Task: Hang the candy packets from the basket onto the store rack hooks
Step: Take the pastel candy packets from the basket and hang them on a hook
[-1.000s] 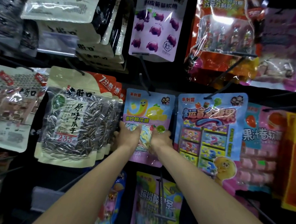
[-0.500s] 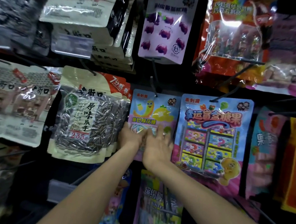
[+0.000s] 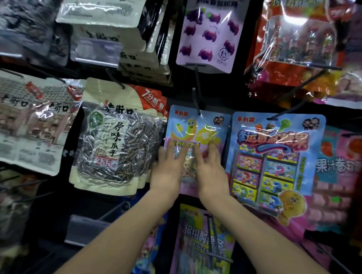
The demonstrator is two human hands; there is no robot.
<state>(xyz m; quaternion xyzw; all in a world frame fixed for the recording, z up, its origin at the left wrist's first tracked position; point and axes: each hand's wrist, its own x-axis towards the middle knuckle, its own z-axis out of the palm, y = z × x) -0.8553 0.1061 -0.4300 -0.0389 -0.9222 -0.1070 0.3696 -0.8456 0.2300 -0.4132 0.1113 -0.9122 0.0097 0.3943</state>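
Seen from the head, the blue-and-pink candy packet (image 3: 198,127) hangs upright on a black hook (image 3: 195,100), long axis vertical and printed face outward, with the left hand (image 3: 168,168) and right hand (image 3: 211,173) lying flat and straight-fingered on its lower half, between sunflower seed bags (image 3: 114,134) and a larger blue packet (image 3: 273,159) on the dim, crowded store rack (image 3: 220,89)

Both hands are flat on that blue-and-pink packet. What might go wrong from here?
1. The left hand and right hand press flat on the candy packet without gripping it; if its hole sits shallow on the hook, it may slip off when released.
2. It hangs tight between the sunflower seed bag and the blue candy-box packet; a nudge might swing either.
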